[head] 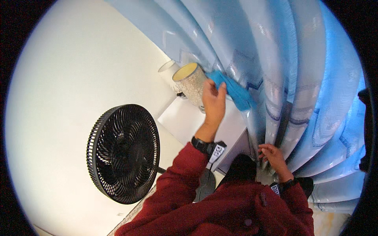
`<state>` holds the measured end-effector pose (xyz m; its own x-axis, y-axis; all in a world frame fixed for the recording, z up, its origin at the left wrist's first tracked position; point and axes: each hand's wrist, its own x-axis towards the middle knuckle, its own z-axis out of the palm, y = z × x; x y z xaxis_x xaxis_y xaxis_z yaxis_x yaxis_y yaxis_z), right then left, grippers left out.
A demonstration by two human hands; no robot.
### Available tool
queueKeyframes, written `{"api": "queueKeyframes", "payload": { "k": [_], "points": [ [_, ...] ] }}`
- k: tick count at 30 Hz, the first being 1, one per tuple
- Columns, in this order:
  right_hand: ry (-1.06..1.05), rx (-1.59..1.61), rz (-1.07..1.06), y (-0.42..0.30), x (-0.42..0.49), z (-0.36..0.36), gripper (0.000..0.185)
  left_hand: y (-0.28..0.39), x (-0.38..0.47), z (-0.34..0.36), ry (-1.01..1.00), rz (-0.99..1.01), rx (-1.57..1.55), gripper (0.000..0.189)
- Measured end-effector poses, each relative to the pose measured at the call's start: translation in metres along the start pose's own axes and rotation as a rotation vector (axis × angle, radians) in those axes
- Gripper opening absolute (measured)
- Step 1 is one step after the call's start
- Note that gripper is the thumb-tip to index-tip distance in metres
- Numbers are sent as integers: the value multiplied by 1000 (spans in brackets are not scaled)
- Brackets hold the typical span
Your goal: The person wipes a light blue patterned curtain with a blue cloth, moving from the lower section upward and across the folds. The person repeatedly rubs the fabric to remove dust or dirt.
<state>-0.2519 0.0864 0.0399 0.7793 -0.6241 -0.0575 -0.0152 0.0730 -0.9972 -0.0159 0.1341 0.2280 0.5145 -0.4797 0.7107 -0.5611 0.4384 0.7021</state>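
My left hand point(214, 98) is raised over the white cabinet point(180, 118), its thumb and fingers pinching a bright blue cloth point(236, 91). The cloth stretches to the right against the blue and grey curtain point(239, 35). Right beside these fingers stands a table lamp with a patterned shade point(190, 84). Lower down, my right hand point(273, 156) is by the curtain's lower folds, its fingers loosely apart. Whether its fingertips touch the fabric cannot be made out.
A black round fan point(127, 153) stands to the left of my left arm, with its dark base point(206, 184) on the floor. A paler lampshade point(169, 70), possibly a reflection, shows behind the lamp. A white wall point(73, 67) fills the left side.
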Motion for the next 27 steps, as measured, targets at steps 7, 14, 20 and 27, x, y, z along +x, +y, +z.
{"api": "queueKeyframes", "payload": {
  "k": [7,14,20,27],
  "points": [
    [-89,-46,-49,25,-32,-9,25,-32,2,64,-870,18,694,42],
    [64,176,42,-4,-65,-21,44,-51,-116,67,-966,-120,191,46],
    [-15,434,18,-11,-86,-17,54,-16,-181,58,-1173,102,288,49],
    [-93,-106,-252,34,-98,-37,52,1,-218,62,-1187,142,261,45]
  ]
}}
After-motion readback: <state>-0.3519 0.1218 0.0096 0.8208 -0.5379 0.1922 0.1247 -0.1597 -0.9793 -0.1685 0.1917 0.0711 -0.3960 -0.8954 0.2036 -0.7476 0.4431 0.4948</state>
